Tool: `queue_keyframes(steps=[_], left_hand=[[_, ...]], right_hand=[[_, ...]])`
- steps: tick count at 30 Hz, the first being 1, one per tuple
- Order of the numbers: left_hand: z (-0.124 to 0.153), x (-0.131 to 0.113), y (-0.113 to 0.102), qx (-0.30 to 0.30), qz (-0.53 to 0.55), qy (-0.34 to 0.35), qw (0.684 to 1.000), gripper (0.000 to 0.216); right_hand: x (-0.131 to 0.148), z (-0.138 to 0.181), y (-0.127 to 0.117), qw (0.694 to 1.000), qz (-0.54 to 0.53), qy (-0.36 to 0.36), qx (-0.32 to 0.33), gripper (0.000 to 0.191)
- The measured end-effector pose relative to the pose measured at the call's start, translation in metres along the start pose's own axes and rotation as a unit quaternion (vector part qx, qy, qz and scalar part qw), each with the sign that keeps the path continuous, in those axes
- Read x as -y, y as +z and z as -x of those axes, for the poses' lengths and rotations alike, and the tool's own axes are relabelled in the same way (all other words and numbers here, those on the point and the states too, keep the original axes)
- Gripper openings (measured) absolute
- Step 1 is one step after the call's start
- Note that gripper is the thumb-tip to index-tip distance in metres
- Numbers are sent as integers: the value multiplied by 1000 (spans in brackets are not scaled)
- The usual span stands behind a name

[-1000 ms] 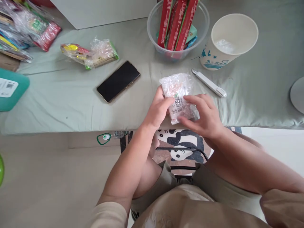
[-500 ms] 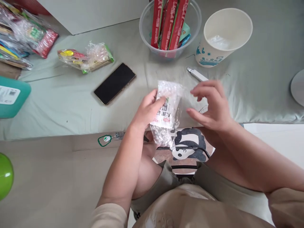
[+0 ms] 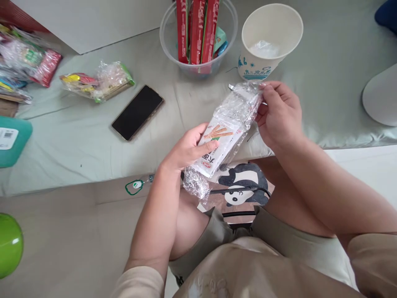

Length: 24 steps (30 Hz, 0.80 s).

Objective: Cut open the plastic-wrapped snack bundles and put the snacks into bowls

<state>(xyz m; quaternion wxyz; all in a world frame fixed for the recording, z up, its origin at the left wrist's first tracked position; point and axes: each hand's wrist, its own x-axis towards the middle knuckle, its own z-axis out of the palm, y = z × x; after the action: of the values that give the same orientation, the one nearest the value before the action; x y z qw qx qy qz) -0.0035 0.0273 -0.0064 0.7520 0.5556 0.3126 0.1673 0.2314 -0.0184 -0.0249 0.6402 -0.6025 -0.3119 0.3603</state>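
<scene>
My left hand [image 3: 194, 147] is closed around a white snack packet [image 3: 217, 142] printed with brown sticks, its thumb across the front. A clear, crinkled plastic wrapper [image 3: 237, 101] surrounds the packet, one end hanging below it and the other stretching up to the right. At that upper end, my right hand [image 3: 281, 114] pinches the film between thumb and fingers. Behind the wrapper lies a utility knife [image 3: 231, 87], mostly covered, with only its tip showing. The paper cup [image 3: 256, 68] stands just beyond my right hand, with crumpled clear plastic inside.
A clear bowl [image 3: 167, 39] with red snack packs stands at the back. A phone [image 3: 138, 111] and a wrapped snack bundle [image 3: 99, 82] lie to the left, near a pile of packets [image 3: 27, 62] and a teal container [image 3: 15, 145]. A white cylinder [image 3: 381, 97] is at right.
My right hand has closed on the wrapper's upper end, drawing it up and right. The packet has tilted and now shows its stick picture. The view has shifted slightly.
</scene>
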Motion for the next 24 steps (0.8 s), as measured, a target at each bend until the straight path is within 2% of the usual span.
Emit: queue_keyframes(steps=[3, 5, 7, 8, 11, 13, 16, 18, 21, 22, 24], left_hand=[[-7, 8, 4, -84, 11, 52, 995, 61], [-13, 14, 5, -131, 16, 97, 987, 62], [-17, 19, 4, -150, 17, 117, 982, 62], [-18, 21, 4, -156, 14, 116, 981, 62], [-20, 25, 1, -178, 5, 100, 979, 64], [-20, 26, 1, -186, -2, 92, 978, 68], [-18, 22, 5, -175, -26, 97, 980, 70], [-13, 16, 10, -209, -68, 128, 967, 66], [-3, 6, 20, -290, -134, 179, 931, 58], [0, 2, 24, -286, -143, 181, 930, 55], [3, -3, 30, -239, -146, 161, 946, 49]], right_hand=[[4, 13, 6, 998, -30, 32, 33, 31], [10, 26, 12, 992, -7, 62, 106, 35], [16, 36, 17, 980, 45, 73, 179, 32], [18, 39, 18, 976, 71, 69, 192, 29], [21, 39, 18, 980, 112, 42, 159, 27], [21, 38, 18, 985, 88, 26, 148, 30], [19, 38, 18, 985, 24, 3, 169, 38], [18, 41, 19, 983, 8, -23, 184, 41], [17, 45, 22, 976, 39, -73, 200, 41], [17, 46, 23, 973, 53, -83, 210, 42], [17, 47, 26, 962, 75, -92, 246, 45]])
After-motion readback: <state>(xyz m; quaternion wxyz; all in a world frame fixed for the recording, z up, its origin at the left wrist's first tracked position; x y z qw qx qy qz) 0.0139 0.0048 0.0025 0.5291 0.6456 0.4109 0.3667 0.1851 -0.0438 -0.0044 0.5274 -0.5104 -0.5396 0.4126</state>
